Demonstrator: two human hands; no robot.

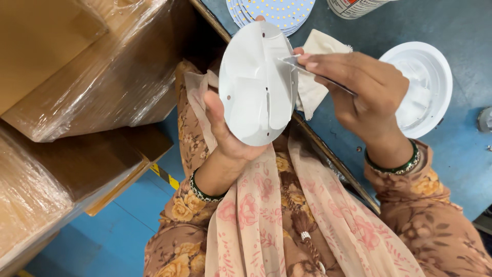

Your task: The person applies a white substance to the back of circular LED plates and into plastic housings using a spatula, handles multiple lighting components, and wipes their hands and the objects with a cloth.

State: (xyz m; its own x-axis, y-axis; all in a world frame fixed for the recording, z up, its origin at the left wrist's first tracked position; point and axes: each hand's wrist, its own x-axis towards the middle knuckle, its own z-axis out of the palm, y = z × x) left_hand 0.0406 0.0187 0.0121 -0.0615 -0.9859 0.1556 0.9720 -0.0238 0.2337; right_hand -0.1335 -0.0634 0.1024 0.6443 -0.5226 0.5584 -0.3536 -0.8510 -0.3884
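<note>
The biggest things in view are the cardboard boxes (77, 66) wrapped in clear film, stacked along the left beyond the near edge of the blue tabletop (461, 169), over a blue floor. On the tabletop itself, toward its right side, sits a white round housing (423, 90), open side up and empty apart from a glossy inner surface; at the far edge lies a stack of round boards (279, 13) dotted with small yellow chips, with the base of a white can (353, 6) just beside it, and a pale cloth (312, 77) rests near the table's near edge. Held up off the table, over the person's lap, is a white round plate (259, 84) with small holes near its rim and a smear of pale paste down its middle. The left hand (225, 128) grasps this plate from below, thumb pressed on its face and fingers behind. The right hand (359, 95) is clenched around a thin metal blade (307, 69) (a spatula or scraper, as far as one can tell), whose tip touches the plate's right half. The step in hand looks like spreading paste across the plate's face. The next move would seem to call for an even, light stroke with the blade kept flat, while the left hand holds the plate steady and tilted toward the tool.
</note>
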